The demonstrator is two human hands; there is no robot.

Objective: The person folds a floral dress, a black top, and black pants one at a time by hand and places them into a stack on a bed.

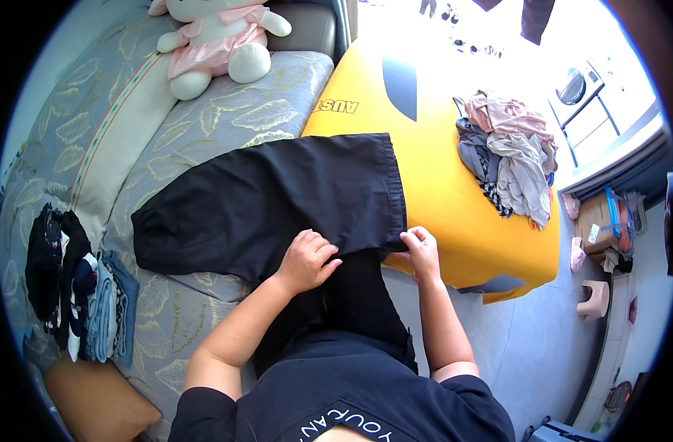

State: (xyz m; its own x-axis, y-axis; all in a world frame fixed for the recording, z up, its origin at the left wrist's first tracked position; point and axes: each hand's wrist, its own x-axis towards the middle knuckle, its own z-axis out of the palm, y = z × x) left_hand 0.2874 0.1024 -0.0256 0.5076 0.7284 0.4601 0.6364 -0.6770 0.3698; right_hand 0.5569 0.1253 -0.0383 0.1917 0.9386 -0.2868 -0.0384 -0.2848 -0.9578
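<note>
Head view, looking down. At the centre of the frame we see a pair of black trousers (277,202) spread flat across a grey bed cover with a leaf pattern (226,118), the waistband end reaching onto a yellow blanket (454,199) to the right. The left hand (307,259) rests on the lower edge of the trousers, just below centre, its fingers curled and pinching the black cloth. The right hand (420,250) sits just beside it to the right, at the lower right corner of the garment, its fingers closed on the hem where the cloth meets the yellow blanket. Both forearms enter from the lower edge of the frame, above a dark shirt.

At the upper left we see a white plush toy in a pink dress (219,40) lying on the bed cover. At the far left, a stack of folded clothes (79,295) in dark and blue tones stands on edge, well apart from the hands. At the upper right, a loose heap of pink and grey garments (509,158) lies on the yellow blanket. At the right edge, a small pink stool (596,300) stands on the pale floor.
</note>
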